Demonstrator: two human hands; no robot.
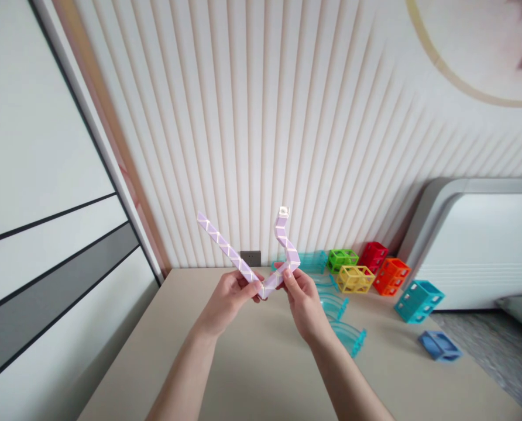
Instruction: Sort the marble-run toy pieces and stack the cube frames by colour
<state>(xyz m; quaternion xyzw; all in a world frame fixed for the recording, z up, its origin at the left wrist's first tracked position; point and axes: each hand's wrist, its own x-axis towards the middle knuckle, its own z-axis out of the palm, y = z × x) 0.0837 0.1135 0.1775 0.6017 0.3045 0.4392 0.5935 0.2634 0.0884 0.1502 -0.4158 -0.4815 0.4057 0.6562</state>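
A lilac and white snake puzzle (226, 248) is held up above the table, bent into a rough V. My left hand (229, 298) pinches it near the bottom bend, where a long straight arm of wedges slants up to the left. On the other side, my right hand (304, 298) grips the shorter right-hand section, thumb on its near face. Above that hand the puzzle zigzags upward and ends in a white square tip. Some fingertips of both hands are hidden behind the wedges.
Translucent teal curved track pieces (349, 334) lie on the beige table (261, 368) beyond my right forearm. Green, yellow, red, orange (391, 276), teal (419, 301) and blue block frames (440, 345) stand at the right. A ribbed wall (226, 117) with a dark socket (251, 258) rises behind.
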